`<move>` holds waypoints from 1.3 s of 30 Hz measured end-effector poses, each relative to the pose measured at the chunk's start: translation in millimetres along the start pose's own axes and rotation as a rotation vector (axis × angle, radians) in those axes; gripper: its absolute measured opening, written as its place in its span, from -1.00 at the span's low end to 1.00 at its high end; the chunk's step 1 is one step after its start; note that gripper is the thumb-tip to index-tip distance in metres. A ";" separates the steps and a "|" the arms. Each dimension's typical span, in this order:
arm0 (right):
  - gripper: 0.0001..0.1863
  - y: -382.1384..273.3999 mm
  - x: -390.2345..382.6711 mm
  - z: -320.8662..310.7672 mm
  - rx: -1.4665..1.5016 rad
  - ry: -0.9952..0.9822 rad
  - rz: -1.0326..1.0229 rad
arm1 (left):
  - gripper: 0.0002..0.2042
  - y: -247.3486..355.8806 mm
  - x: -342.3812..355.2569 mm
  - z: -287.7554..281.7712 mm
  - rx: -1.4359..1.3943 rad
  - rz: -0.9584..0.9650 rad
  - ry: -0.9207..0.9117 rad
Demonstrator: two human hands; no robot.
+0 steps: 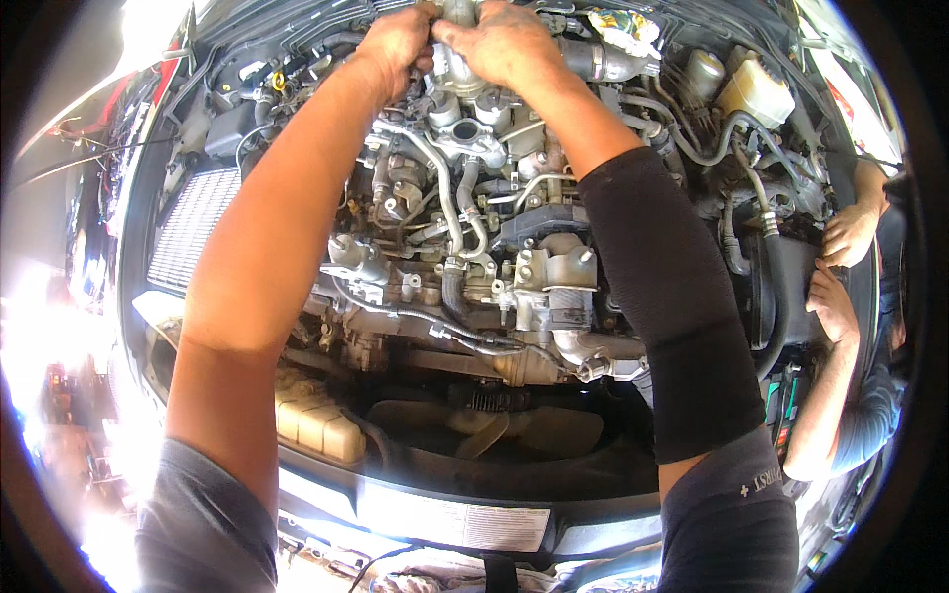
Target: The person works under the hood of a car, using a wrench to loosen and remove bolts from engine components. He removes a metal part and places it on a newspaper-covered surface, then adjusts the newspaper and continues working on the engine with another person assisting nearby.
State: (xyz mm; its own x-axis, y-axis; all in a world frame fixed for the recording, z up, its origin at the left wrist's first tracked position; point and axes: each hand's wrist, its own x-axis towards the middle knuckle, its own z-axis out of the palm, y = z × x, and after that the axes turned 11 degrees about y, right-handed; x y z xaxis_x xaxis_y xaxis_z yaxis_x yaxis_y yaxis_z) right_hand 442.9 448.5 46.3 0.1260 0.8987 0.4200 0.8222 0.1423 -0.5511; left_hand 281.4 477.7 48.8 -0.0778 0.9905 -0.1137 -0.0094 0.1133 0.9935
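Both my arms stretch over an open car engine bay to its back. My left hand point(393, 49) is closed, fingers curled at the left side of a silvery metal part point(458, 14); what lies within those fingers is hidden. My right hand point(496, 44) grips that part from the right, thumb toward my left hand. Just below them are an open metal flange point(463, 133) and pale pipes point(445, 193). A black sleeve covers much of my right forearm.
A co-worker's two hands point(848, 232) work at the right edge by a black box point(776, 287). Around the engine point(554, 267) are a cream reservoir point(753, 91), a finned panel point(193, 227), a translucent tank point(316, 425) and fan blades point(554, 430). The front rail point(376, 504) crosses below.
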 end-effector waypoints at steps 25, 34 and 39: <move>-0.42 -24.2 -65.4 -28.3 0.386 -0.350 -0.247 | -0.76 16.0 -140.8 -67.3 -0.185 -0.209 0.034; -0.55 -69.5 -211.7 -172.3 0.985 -0.451 0.427 | -0.79 85.5 -311.3 -64.3 -0.144 -0.195 -0.114; -0.60 -75.8 -287.5 -258.4 1.163 -0.427 0.356 | -0.77 98.3 -407.5 -46.1 -0.162 -0.173 -0.224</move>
State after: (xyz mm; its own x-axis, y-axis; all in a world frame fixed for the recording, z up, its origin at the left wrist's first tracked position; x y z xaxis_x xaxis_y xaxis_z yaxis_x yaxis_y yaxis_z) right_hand 487.8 72.1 153.6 -0.1269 0.9917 -0.0226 -0.2112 -0.0493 -0.9762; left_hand 266.2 81.6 192.8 0.1603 0.9522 -0.2599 -0.1635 0.2853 0.9444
